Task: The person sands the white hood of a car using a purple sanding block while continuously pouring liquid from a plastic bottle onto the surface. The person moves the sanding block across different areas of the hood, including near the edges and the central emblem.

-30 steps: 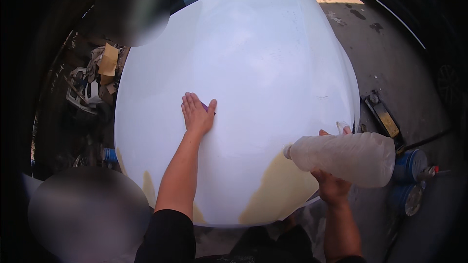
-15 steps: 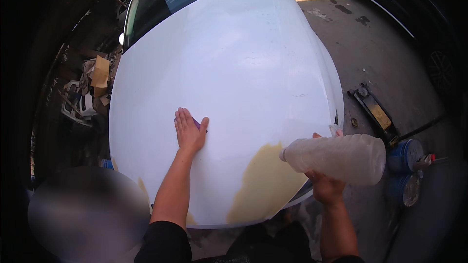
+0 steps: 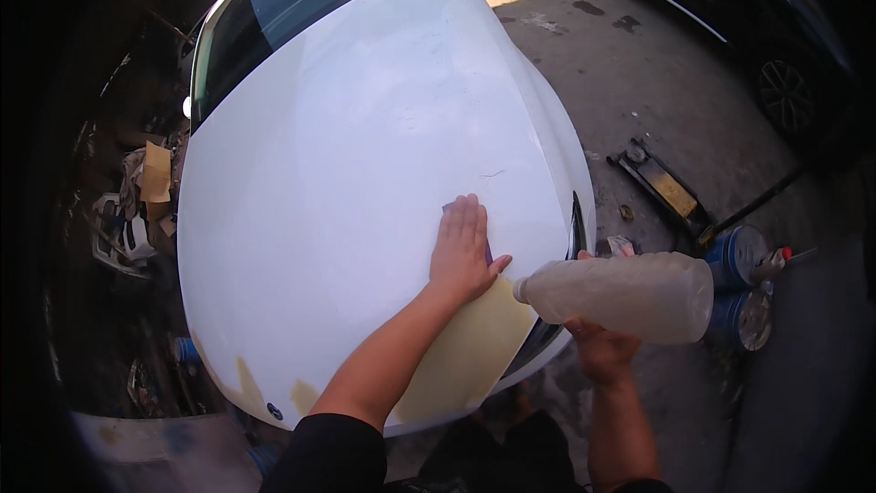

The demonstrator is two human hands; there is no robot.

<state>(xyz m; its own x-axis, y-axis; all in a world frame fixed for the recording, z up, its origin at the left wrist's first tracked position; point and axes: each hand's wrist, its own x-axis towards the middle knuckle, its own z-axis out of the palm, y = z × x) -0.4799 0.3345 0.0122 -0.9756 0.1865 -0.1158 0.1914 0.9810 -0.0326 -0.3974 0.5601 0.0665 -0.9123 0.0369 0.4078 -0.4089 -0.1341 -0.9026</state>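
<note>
White hood [image 3: 356, 183] — left hand [image 3: 464, 251] flat

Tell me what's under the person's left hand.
Edges of a purple object show beneath the left hand, over the white hood. The object's middle and the hood directly beneath it are covered.

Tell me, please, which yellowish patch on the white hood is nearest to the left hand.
The largest patch, rightmost on the white hood: it lies beside the left hand, while the smaller patches sit farther left.
</note>
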